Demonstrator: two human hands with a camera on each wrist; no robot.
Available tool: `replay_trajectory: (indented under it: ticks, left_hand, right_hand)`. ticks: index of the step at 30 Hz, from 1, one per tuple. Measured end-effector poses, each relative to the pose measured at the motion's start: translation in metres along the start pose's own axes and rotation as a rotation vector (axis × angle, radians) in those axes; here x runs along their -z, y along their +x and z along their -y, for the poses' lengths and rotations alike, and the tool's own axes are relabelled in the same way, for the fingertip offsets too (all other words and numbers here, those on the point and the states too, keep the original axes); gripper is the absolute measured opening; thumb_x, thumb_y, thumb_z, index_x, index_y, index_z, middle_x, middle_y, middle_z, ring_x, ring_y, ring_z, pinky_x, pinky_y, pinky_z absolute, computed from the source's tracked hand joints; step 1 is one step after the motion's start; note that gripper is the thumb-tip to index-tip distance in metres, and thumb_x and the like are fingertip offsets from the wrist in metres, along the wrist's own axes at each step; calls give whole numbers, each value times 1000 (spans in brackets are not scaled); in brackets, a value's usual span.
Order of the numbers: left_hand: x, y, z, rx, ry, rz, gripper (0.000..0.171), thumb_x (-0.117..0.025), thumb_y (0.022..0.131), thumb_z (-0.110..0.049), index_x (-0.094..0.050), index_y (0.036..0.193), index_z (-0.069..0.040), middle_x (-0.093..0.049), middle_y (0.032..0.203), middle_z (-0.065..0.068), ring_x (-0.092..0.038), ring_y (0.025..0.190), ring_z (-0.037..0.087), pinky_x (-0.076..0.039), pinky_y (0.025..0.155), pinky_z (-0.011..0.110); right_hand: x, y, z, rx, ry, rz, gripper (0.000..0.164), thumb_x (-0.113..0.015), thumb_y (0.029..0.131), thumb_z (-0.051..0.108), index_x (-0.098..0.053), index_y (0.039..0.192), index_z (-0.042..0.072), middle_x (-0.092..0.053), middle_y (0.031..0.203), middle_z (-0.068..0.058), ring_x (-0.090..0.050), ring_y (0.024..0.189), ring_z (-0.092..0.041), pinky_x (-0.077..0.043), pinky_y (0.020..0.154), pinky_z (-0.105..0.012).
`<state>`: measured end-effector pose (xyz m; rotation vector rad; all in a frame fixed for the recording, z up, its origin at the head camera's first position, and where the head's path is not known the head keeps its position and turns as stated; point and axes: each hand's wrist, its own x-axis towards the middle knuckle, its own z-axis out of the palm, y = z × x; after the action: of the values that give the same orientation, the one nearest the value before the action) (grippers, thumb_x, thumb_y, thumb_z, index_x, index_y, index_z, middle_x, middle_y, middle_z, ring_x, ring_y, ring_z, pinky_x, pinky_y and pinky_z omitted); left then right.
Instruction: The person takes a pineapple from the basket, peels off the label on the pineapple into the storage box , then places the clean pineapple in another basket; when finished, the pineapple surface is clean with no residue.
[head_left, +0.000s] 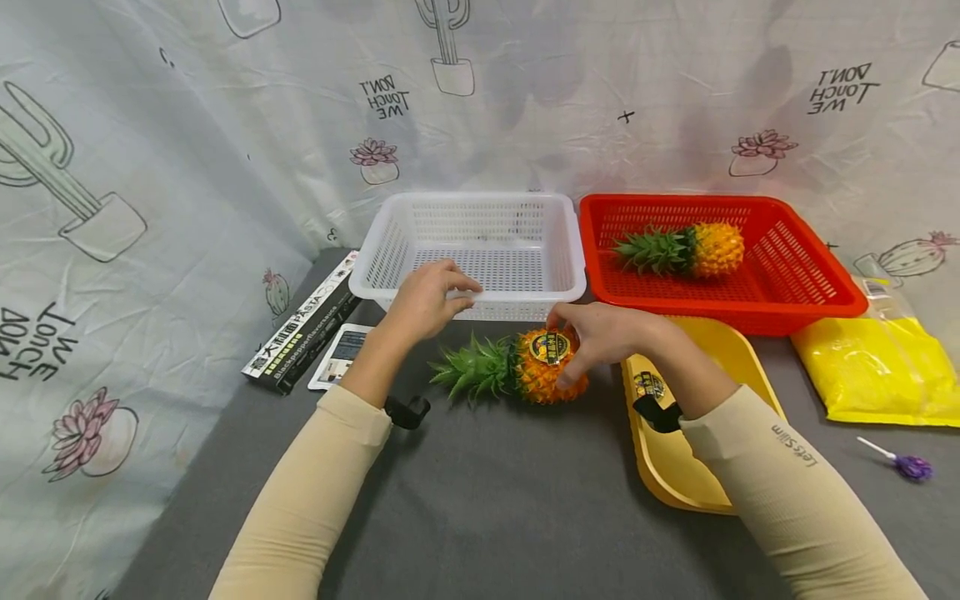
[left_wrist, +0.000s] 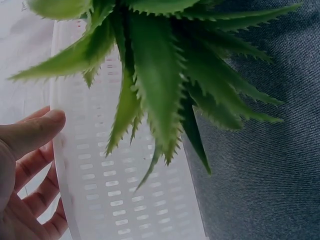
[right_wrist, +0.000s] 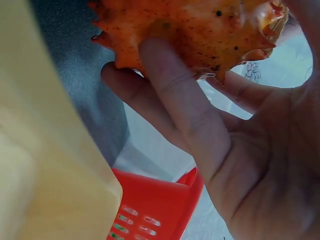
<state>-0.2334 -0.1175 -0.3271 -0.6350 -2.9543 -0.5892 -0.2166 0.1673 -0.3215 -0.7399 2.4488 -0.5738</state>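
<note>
My right hand (head_left: 600, 333) grips the orange body of a pineapple (head_left: 528, 367) from its right side, thumb at the front and fingers behind. The pineapple lies sideways over the grey table, green crown to the left, with a dark round label on its body. In the right wrist view, fingers (right_wrist: 185, 100) press against the spiky orange skin. My left hand (head_left: 429, 300) hovers at the front rim of a white basket (head_left: 487, 308), fingers loosely bent. In the left wrist view its thumb overlaps the basket rim; whether they touch I cannot tell. Pineapple leaves (left_wrist: 155, 75) hang near.
A red basket (head_left: 795, 287) holding another pineapple (head_left: 716, 250) stands at the back right. Beneath my right forearm is a yellow tray (head_left: 675, 492) containing a labelled item. A yellow bag (head_left: 885, 367) and purple lollipop (head_left: 911, 467) lie right; a pasta box (head_left: 303, 329) and white packet (head_left: 337, 354) left.
</note>
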Motion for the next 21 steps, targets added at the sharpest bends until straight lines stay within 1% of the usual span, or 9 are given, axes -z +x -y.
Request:
replay_trajectory:
  ticks: [7, 12, 21]
  left_hand:
    - [0, 1, -1, -9, -6, -7, 24, -73, 98, -20, -79, 121, -18, -66, 114, 6, -61, 101, 27, -49, 86, 44]
    - [0, 1, -3, -7, -2, -2, 25, -72, 99, -21, -78, 122, -18, -66, 117, 6, -61, 104, 28, -49, 87, 44]
    - [0, -2, -6, -3, 68, 6, 25, -70, 100, -22, -77, 124, -19, -65, 118, 7, -62, 109, 29, -51, 90, 46]
  right_hand:
    - [-1, 1, 2, -22, 13, 17, 81, -92, 74, 38, -48, 136, 9, -67, 114, -6, -61, 100, -21, -52, 88, -38]
    - [-1, 1, 6, -25, 11, 23, 81, -92, 75, 37, -47, 137, 8, -66, 118, -7, -61, 104, -22, -52, 95, -40]
    - [-5, 1, 8, -18, -2, 26, 82, -91, 76, 36, -47, 139, 7, -66, 120, -7, -61, 107, -22, -51, 98, -42]
